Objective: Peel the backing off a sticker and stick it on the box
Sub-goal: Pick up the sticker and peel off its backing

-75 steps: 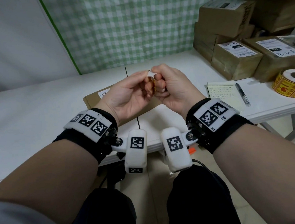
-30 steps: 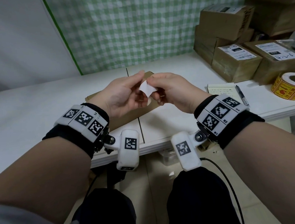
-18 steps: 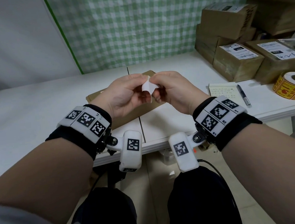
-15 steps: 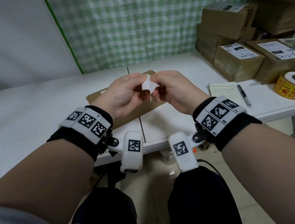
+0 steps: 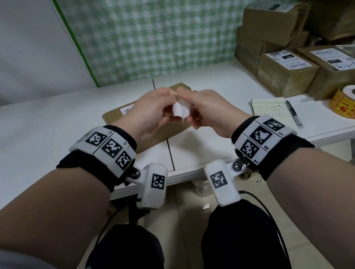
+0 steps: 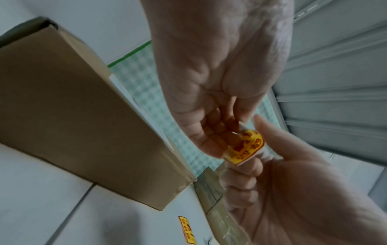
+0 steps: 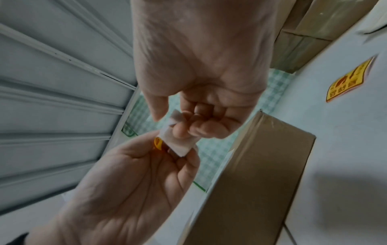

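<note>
A small sticker with a yellow and red face (image 6: 245, 147) and a white backing (image 5: 181, 112) is held in the air between both hands. My left hand (image 5: 151, 113) pinches the yellow sticker (image 7: 158, 143) at its edge. My right hand (image 5: 206, 108) pinches the white backing (image 7: 178, 140) between thumb and fingers. The two layers curl apart where the fingertips meet. Below and behind the hands a flat brown cardboard box (image 5: 115, 118) lies on the white table (image 5: 45, 134), with a white label on its top. The hands hide most of it in the head view.
Labelled cardboard boxes (image 5: 284, 70) are stacked at the back right. A roll of yellow stickers (image 5: 352, 103), a notepad (image 5: 269, 110) and a pen (image 5: 295, 114) lie to the right. A loose sticker (image 7: 347, 82) lies on the table. The table's front edge (image 5: 186, 174) is under my wrists.
The hands have stayed together above the box. The white backing now shows larger and hangs a little lower between the fingers than half a second ago.
</note>
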{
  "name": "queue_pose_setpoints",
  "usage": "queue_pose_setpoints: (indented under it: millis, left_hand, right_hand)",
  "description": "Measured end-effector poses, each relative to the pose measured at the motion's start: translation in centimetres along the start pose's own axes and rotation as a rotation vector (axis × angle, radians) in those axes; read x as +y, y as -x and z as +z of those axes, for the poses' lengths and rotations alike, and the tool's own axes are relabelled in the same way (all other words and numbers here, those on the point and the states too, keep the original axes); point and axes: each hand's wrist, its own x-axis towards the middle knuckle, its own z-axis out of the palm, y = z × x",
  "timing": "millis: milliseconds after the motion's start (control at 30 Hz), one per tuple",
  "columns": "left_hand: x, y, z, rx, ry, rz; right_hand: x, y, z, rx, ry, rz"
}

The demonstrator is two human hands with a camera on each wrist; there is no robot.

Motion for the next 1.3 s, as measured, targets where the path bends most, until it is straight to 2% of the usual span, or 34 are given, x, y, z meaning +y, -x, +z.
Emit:
queue_pose_setpoints:
  millis: [133, 233, 300, 400, 600, 833, 967, 1167, 1300]
  left_hand:
    - [0.14, -0.01, -0.28, 0.022, 0.13, -0.015]
    - [0.0, -0.12, -0.89, 0.016, 0.218, -0.078]
    - [0.0, -0.13, -0.92, 0.013, 0.158, -0.103]
    - [0.0, 0.02, -0.47, -0.025, 0.001, -0.071]
    - [-0.1, -0.08, -0.42, -0.014, 0.136, -0.051]
    - [-0.28, -0.25, -0.03, 0.022, 0.418, -0.003]
    - [-0.36, -0.29, 0.02, 0.032, 0.501, 0.017]
    - [0.0, -0.34, -0.24, 0.084, 0.318, 0.008]
    - [0.3, -0.27, -0.32, 0.107, 0.301, -0.024]
  right_hand:
    - [0.12, -0.18, 0.29, 0.051, 0.012, -0.048]
    - [0.15, -0.35, 0.35, 0.064, 0.046, -0.067]
    - [0.03, -0.3, 0.51, 0.051, 0.085, -0.086]
    - [-0.1, -0.16, 0.76, 0.035, 0.091, -0.094]
    - [-0.1, -0.34, 0.72, 0.011, -0.007, -0.086]
    - [0.09, -0.46, 0.51, 0.094, -0.266, -0.078]
    - [0.09, -0.54, 0.58, 0.133, -0.384, -0.06]
    - [-0.05, -0.3, 0.23, 0.076, -0.26, -0.052]
    - [-0.09, -0.14, 0.32, 0.017, -0.178, -0.049]
